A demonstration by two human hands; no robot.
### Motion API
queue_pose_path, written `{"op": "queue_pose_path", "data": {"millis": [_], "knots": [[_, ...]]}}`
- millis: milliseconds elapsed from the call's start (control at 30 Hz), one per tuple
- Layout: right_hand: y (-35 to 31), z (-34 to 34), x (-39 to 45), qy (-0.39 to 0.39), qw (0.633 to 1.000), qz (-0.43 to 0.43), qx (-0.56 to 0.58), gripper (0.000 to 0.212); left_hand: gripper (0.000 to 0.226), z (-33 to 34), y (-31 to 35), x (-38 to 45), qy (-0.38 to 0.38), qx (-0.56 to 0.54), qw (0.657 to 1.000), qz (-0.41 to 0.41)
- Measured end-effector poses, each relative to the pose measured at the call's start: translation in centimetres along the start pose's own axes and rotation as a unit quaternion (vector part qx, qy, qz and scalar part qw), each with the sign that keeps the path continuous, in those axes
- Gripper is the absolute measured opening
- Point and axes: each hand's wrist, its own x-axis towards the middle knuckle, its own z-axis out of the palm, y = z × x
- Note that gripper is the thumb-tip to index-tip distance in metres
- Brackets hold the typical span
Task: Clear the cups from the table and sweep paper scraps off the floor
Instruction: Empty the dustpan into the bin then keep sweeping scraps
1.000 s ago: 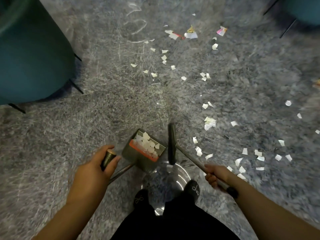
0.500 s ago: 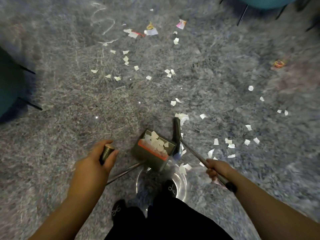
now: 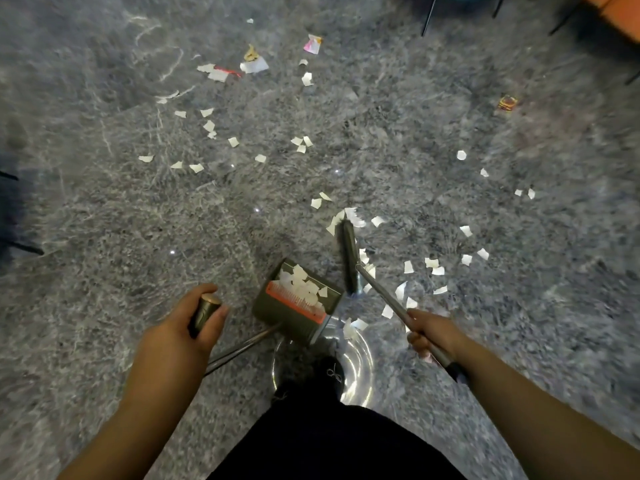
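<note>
1. the left hand (image 3: 180, 327) is curled round the capped top of the dustpan handle (image 3: 204, 313), thumb against the cap; the thin rod slants from it down to the dustpan (image 3: 298, 299), which sits on the floor (image 3: 104, 220) just ahead of the person's shoe (image 3: 330, 372).
2. the right hand (image 3: 433, 336) grips the broom (image 3: 349, 258) part way down its metal shaft, fingers wrapped round it; the dark brush head lies on the floor just right of the pan's mouth.
3. the paper scraps (image 3: 433, 263) lie loose right of the brush and farther up the floor, with more already heaped in the pan against its orange comb.
4. the scraps look feather-light and limp, so i judge they will skip or flutter under a hard stroke; short, low strokes toward the pan suit them.
5. the floor looks polished, so flat scraps may cling or slide under the bristles.
6. the pan is light on a long rod; holding it at the top gives little leverage, so it may tip or skid.
7. no cups or counter are in view.
</note>
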Motion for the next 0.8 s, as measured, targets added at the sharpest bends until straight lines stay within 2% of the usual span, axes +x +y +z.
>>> {"op": "queue_pose_path", "data": {"millis": [100, 200, 367, 600, 667, 800], "knots": [[3.5, 0.2, -1.1, 0.019, 0.999, -0.013, 0.022, 0.023, 0.029, -0.7, 0.0, 0.6, -0.052, 0.026, 0.997, 0.04], [6.5, 0.7, -2.8, 0.02, 0.998, -0.01, 0.059, 0.008, 0.033, -1.3, -0.2, 1.4, -0.1, 0.088, 0.985, 0.112], [10.5, 1.6, -5.5, 0.02, 0.993, -0.02, 0.112, 0.015, 0.037, -0.9, -1.1, 2.6, -0.149, 0.107, 0.969, 0.164], [14.9, 2.3, -8.6, 0.027, 0.976, -0.045, 0.21, 0.02, 0.036, 0.8, -2.6, 2.0, -0.16, 0.15, 0.952, 0.215], [15.7, 2.2, -9.1, 0.029, 0.973, -0.045, 0.224, 0.017, 0.041, 2.1, -2.5, 1.2, -0.186, 0.16, 0.943, 0.223], [17.0, 1.4, -9.8, 0.049, 0.967, -0.056, 0.242, 0.026, 0.046, 5.1, -1.3, -1.0, -0.254, 0.183, 0.923, 0.224]]}}
